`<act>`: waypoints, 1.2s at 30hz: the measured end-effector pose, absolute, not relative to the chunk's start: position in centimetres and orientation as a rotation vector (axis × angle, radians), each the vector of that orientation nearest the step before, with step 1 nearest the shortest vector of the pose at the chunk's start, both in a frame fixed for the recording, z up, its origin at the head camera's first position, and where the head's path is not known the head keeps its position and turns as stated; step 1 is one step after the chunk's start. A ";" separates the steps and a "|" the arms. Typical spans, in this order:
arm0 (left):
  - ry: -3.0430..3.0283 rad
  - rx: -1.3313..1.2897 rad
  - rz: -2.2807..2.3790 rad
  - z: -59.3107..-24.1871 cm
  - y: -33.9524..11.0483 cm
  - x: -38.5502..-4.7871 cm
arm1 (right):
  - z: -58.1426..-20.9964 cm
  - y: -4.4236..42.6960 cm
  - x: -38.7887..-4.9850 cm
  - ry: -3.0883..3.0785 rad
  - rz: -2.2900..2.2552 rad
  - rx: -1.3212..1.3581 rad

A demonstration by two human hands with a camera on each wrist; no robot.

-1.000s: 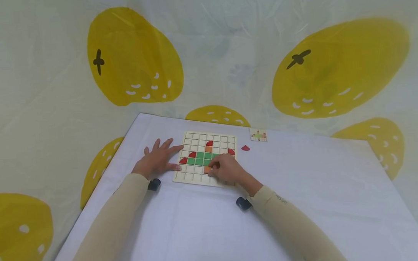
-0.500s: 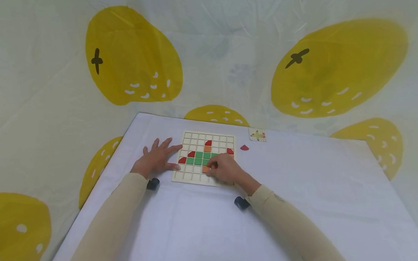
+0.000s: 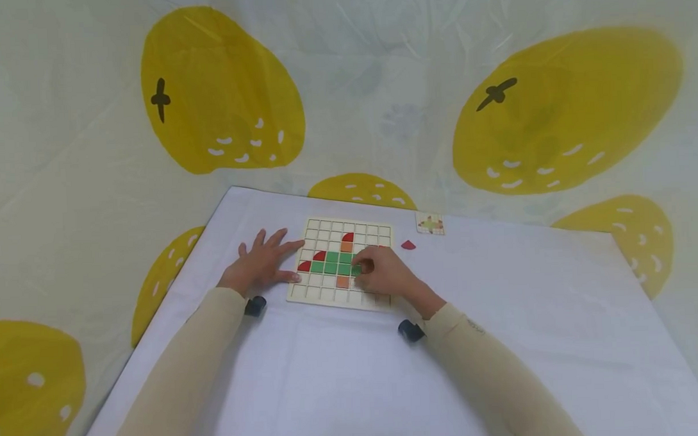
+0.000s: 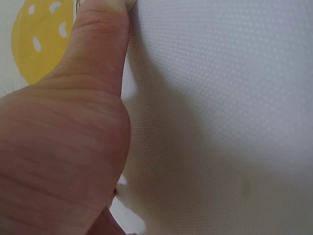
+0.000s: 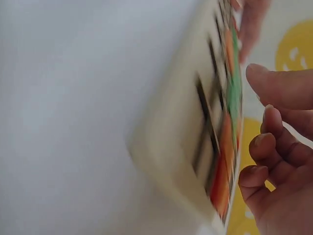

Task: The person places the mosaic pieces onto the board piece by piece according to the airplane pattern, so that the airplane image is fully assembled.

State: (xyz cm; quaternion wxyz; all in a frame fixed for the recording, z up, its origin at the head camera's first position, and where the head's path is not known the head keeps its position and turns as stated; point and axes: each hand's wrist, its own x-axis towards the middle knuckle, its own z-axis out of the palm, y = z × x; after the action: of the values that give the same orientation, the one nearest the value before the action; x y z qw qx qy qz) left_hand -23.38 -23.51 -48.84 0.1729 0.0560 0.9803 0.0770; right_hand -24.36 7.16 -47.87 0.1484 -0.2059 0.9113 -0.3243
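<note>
A cream grid board [image 3: 323, 294] lies on the white-covered table, carrying green squares [image 3: 331, 267], orange squares and red quarter-round pieces [image 3: 319, 255]. Spread fingers and thumb of my left hand [image 3: 261, 263] rest at the board's left edge; in the left wrist view the thumb [image 4: 100, 44] reaches toward that edge. My right hand [image 3: 385, 271] hovers over the board's right part and hides some pieces there. Its fingers [image 5: 264, 147] are loosely bent, with nothing seen between them and the thumb. Just left of it, an orange square [image 3: 342, 282] sits in a cell below the green ones.
Beyond the board's right edge lies a loose red quarter-round piece [image 3: 408, 245]. Behind it, near the table's back edge, is a small card [image 3: 430, 223] with a coloured pattern on a grid. A cloth with yellow fruit prints [image 3: 223, 87] hangs behind the table.
My right hand has let go of the lower orange square and lifted slightly to the right, so that the square shows fully. The left hand stays at the board's edge.
</note>
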 end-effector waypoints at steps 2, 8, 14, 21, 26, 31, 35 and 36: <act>2.780 0.155 0.221 -48.9 -23.5 -23.4 | -47.5 8.3 -25.1 2.639 -0.953 -0.561; 2.787 0.164 0.211 -49.0 -23.5 -23.4 | -47.7 12.9 -28.3 2.734 -0.941 -0.413; 2.801 0.171 0.187 -48.8 -23.5 -23.3 | -49.3 16.4 -30.6 2.764 -0.876 -0.229; 2.787 0.161 0.194 -48.9 -23.5 -23.4 | -50.1 17.0 -31.4 2.750 -0.867 -0.195; 2.785 0.163 0.201 -48.8 -23.4 -23.4 | -50.1 16.9 -31.4 2.783 -0.857 -0.202; 2.775 0.165 0.213 -48.5 -23.4 -23.3 | -50.3 17.0 -31.5 2.786 -0.865 -0.191; 2.764 0.154 0.224 -48.4 -23.3 -23.3 | -50.5 17.1 -31.4 2.762 -0.890 -0.137; 2.762 0.151 0.225 -48.3 -23.3 -23.3 | -50.5 17.1 -31.4 2.760 -0.887 -0.127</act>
State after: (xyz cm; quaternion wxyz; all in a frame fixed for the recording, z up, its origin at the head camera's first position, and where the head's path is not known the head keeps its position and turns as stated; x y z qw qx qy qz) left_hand -23.31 -23.25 -48.35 0.1821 0.0537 0.9786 0.0799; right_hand -31.38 17.07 -50.54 0.1196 -0.0435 0.9443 -0.3036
